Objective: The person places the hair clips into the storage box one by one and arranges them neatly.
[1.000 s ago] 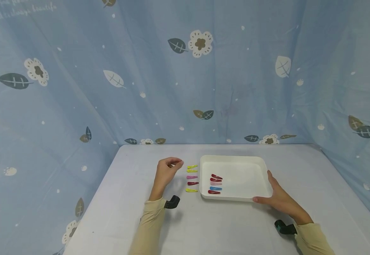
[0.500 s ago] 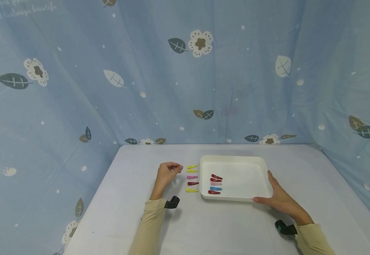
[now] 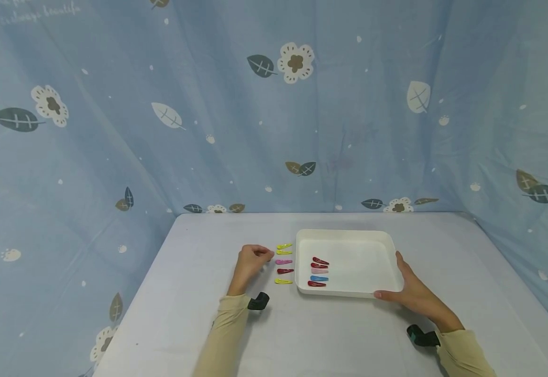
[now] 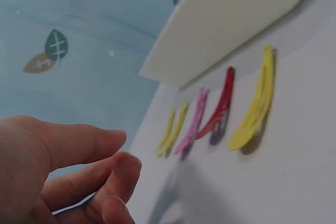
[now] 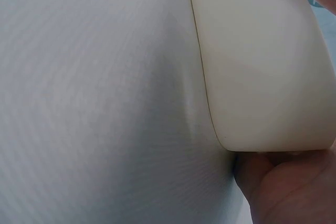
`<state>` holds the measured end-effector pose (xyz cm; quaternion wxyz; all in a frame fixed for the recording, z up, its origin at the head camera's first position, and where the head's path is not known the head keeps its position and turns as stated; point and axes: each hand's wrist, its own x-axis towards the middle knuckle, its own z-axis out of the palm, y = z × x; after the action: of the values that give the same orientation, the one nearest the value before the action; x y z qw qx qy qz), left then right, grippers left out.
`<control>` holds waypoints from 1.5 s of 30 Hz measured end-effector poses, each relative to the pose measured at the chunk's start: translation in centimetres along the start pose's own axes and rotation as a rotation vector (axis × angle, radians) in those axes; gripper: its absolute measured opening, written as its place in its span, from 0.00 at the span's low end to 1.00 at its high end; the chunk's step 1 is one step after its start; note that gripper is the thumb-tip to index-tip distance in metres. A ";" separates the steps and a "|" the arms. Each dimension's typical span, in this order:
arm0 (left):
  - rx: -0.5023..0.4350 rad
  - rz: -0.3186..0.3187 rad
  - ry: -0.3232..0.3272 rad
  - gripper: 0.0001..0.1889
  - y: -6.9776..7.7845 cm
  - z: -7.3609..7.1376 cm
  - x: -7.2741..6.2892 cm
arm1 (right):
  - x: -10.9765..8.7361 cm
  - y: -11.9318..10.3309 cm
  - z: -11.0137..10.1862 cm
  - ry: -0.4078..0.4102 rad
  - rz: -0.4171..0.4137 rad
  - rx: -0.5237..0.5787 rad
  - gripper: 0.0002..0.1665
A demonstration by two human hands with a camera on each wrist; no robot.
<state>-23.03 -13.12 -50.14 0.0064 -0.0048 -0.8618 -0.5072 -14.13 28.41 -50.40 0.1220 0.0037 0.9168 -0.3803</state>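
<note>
5 snap clips lie in a col. on the table, just L of the tray: far to near, 2 yellow, 1 pink, 1 dk red, 1 yellow. They're slim teardrop shapes, wide ends twd the L hand, narrow ends twd the tray; the nearest yellow one shows a long slot. The red one looks glossy.

L hand is in the air just beside the col., fingers loosely bent, thumb & fingertips close tog.; can't tell if the tips touch.

R hand grips the tray's near R corner, thumb on the near wall, fingers along the R wall, thumb spread well apart from them around the rounded edge.

Tray = shallow, smooth, off-white rectangle w/ rounded corners. In its L part, a 2nd set of clips, 5 in a col., far to near: 2 dk red, pale pink, blue, dk red; the farthest sits slightly askew.

Table cover's pale, w/ fine texture in the R wrist view. Behind it, a lt-blue curtain hangs in soft folds, printed w/ leaves & flowers. Sleeves are beige.
</note>
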 end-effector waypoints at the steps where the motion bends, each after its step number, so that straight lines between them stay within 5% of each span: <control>1: 0.006 -0.011 -0.005 0.10 0.0 0.1 0.0 | 0.0 0.0 0.0 -0.002 0.000 -0.001 0.84; 7: 0.074 -0.069 -0.017 0.09 -0.2 1.0 0.1 | 0.1 -0.1 -0.1 -0.010 0.011 -0.010 0.84; 26: 0.272 -0.108 0.005 0.07 0.5 2.2 -0.3 | 0.0 0.0 0.2 0.007 -0.025 0.030 0.83; 45: 0.295 -0.122 -0.015 0.07 1.0 2.4 -0.7 | 0.0 0.2 0.2 0.006 -0.028 0.030 0.84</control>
<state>-22.34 -10.54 -50.41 -0.0302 0.0446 -0.9257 -0.3744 -14.10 28.39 -50.72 0.1138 -0.0060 0.9112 -0.3959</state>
